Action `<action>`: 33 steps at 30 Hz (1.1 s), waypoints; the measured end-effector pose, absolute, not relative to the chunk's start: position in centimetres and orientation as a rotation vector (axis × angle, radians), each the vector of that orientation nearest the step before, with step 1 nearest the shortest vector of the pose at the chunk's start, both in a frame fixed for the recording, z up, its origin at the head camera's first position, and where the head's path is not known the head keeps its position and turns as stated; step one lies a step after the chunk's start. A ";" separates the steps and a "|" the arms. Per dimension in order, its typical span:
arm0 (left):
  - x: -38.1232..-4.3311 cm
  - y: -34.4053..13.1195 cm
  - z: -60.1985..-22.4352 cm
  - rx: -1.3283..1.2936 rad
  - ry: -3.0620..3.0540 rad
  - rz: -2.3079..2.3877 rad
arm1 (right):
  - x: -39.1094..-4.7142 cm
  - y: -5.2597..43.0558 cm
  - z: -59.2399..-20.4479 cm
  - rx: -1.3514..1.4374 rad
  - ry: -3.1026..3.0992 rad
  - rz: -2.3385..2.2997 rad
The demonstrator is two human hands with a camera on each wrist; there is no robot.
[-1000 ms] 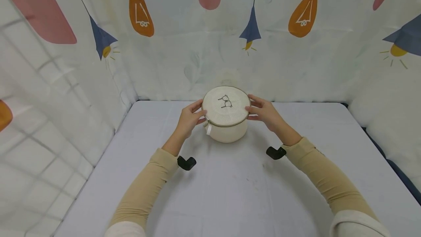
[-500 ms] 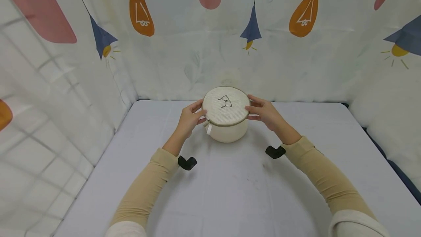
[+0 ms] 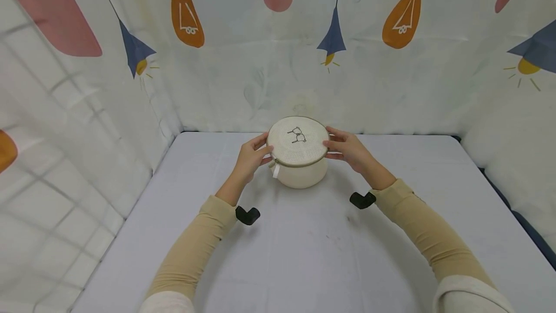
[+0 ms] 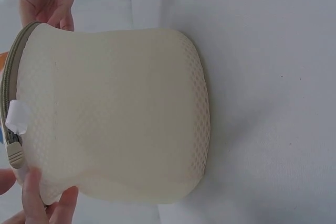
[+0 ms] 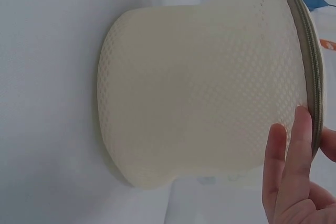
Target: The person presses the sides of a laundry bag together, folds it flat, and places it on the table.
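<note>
A round cream mesh laundry bag (image 3: 299, 175) stands upright near the far side of the table, its zipped lid on top with a small dark line drawing. My left hand (image 3: 252, 156) grips the left rim, thumb on the lid edge and fingers below. On the opposite rim my right hand (image 3: 349, 149) pinches the edge in the same way. In the left wrist view the zipper pull (image 4: 16, 155) and a white tag (image 4: 18, 117) hang close to the left fingers (image 4: 34, 198). The right wrist view shows the right fingers (image 5: 298, 156) against the mesh just under the zipper.
A white cloth covers the table (image 3: 304, 255). Behind it hangs a white curtain (image 3: 217, 86) printed with lamps and bulbs, and more of this fabric closes off the left and right sides. Black wrist mounts (image 3: 247, 215) stick out from both sleeves.
The far edge of the lid and the right hand have dropped very slightly. Both hands keep their hold on the laundry bag's rim.
</note>
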State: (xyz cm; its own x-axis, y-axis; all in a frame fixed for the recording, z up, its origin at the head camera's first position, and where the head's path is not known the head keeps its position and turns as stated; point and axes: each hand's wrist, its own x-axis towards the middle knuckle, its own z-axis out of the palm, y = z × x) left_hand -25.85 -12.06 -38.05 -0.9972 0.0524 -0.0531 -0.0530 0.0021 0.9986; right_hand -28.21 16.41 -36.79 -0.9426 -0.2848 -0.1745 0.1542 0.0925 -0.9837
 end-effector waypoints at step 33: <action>-26.0 -12.2 -39.2 -0.005 2.206 2.139 | -28.8 16.0 -38.6 -0.106 2.015 -1.941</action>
State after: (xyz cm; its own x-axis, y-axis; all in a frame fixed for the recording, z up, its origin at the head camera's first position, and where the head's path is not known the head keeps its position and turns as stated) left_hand -26.00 -12.20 -39.23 -0.9976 0.0455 -0.0519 -0.0505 0.0319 0.9982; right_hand -28.83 16.02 -38.64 -0.9392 -0.2855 -0.1906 0.1797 0.0640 -0.9816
